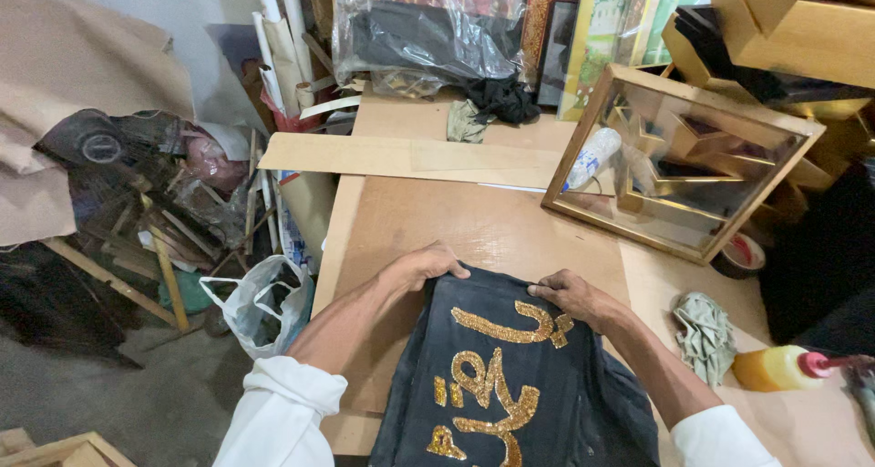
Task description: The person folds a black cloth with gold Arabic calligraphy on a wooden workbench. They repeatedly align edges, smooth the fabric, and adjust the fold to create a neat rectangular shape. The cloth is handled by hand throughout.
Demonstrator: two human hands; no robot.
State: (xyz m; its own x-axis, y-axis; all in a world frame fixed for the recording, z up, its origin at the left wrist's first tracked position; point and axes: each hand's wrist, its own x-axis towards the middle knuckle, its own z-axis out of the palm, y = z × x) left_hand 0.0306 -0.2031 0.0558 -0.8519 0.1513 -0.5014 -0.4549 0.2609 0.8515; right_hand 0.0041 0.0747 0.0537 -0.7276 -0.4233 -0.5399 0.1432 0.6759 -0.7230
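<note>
A black cloth (510, 385) with gold glitter lettering lies flat on the brown wooden table (410, 216) in front of me. My left hand (424, 265) rests on the cloth's top left edge, fingers curled over the hem. At the top right edge, my right hand (572, 296) pinches the fabric just above the gold letters. Both sleeves are white.
A glass-fronted wooden frame (679, 157) leans at the back right. A crumpled green rag (705, 335) and a yellow glue bottle with a red cap (782, 368) lie right of the cloth. Cardboard strip (401, 155), plastic-wrapped bundle (424, 34), and a white plastic bag (264, 303) on the floor at left.
</note>
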